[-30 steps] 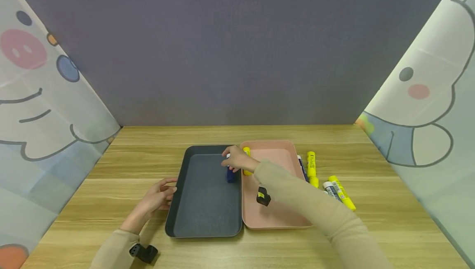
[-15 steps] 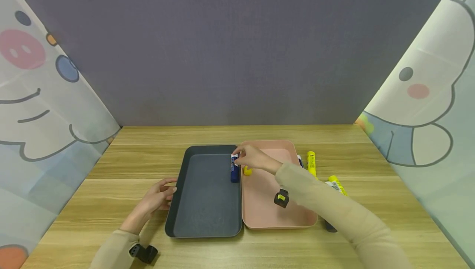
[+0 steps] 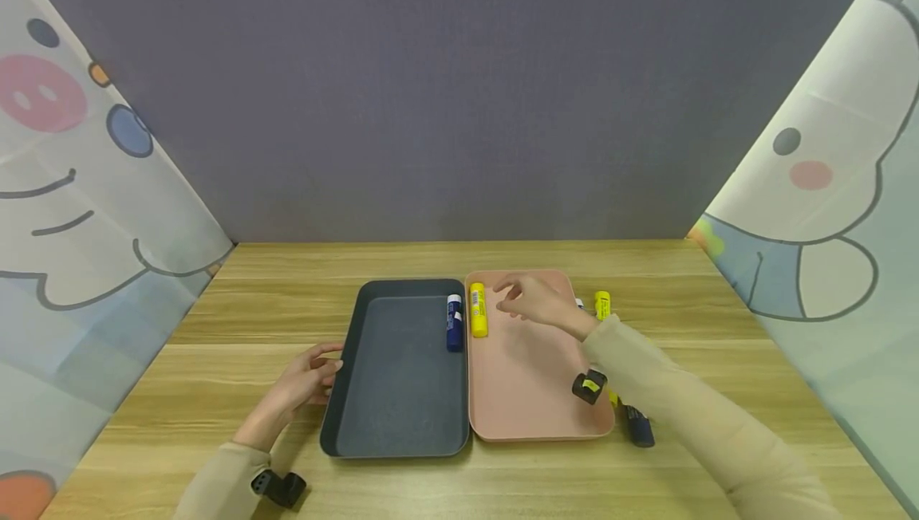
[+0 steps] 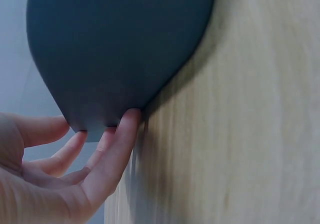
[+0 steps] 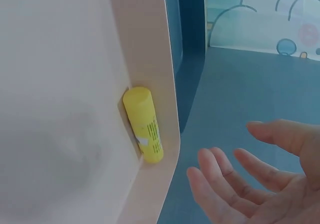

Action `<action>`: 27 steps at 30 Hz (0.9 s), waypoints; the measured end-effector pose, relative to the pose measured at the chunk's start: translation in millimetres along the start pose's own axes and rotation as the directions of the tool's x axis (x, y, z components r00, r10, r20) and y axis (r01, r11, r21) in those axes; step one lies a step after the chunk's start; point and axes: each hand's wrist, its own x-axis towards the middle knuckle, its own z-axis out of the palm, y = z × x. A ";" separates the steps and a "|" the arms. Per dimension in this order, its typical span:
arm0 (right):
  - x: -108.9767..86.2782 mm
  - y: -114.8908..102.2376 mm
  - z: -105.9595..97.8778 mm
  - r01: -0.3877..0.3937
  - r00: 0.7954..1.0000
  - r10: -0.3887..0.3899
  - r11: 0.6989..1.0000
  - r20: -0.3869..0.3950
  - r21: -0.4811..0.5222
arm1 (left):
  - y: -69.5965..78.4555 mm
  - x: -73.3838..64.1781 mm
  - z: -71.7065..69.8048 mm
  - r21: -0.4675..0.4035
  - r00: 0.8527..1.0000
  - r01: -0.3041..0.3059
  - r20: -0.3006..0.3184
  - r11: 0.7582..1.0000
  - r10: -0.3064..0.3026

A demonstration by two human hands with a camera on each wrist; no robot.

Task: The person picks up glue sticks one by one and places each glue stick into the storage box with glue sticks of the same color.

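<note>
In the dark grey tray [image 3: 402, 392], a blue glue stick [image 3: 455, 330] with a white cap lies along the right wall. A yellow glue stick [image 3: 479, 313] lies against the left wall of the pink tray [image 3: 531, 416], and also shows in the right wrist view. My right hand [image 3: 534, 301] hovers over the pink tray, right of the yellow stick, fingers loosely bent and holding nothing. The fingertips of my left hand [image 4: 75, 169] rest against the outer left wall of the dark tray, with the thumb at its rim.
Right of the pink tray, more sticks lie on the wooden table [image 3: 287, 289], among them a yellow one [image 3: 602, 305] and a dark blue one [image 3: 640, 427]; my right sleeve hides others. A grey panel [image 3: 459, 105] stands behind the table.
My right hand has let go of the blue glue stick inside the dark tray and moved right over the pink tray. The left hand stays in place.
</note>
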 end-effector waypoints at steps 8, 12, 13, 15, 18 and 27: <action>-12.6 12.1 -14.0 0.115 0.993 -0.117 0.992 -0.036 -0.044 | 0.4 -0.4 0.0 0.004 1.000 0.004 -0.007 1.000 -0.004; -19.6 19.8 -21.1 0.116 0.992 -0.117 0.993 -0.050 -0.020 | 1.5 -1.4 0.5 0.003 1.000 0.008 -0.008 1.000 -0.008; -21.6 22.0 -23.1 0.105 0.993 -0.106 0.994 -0.047 -0.007 | 1.8 -1.5 0.8 0.002 1.000 0.008 -0.009 1.000 -0.008; -25.6 26.6 -27.1 0.074 0.996 -0.074 0.997 -0.041 0.015 | 2.1 -1.5 1.4 -0.001 1.000 0.009 -0.011 1.000 -0.009; -31.7 33.8 -32.3 0.049 0.998 -0.048 0.999 -0.047 0.017 | 2.4 -1.8 1.5 0.002 1.000 0.007 -0.004 1.000 -0.007; -51.5 55.5 -45.0 0.029 0.993 -0.037 0.998 -0.113 -0.064 | 1.7 -1.3 0.5 -0.018 1.000 0.006 0.014 1.000 -0.005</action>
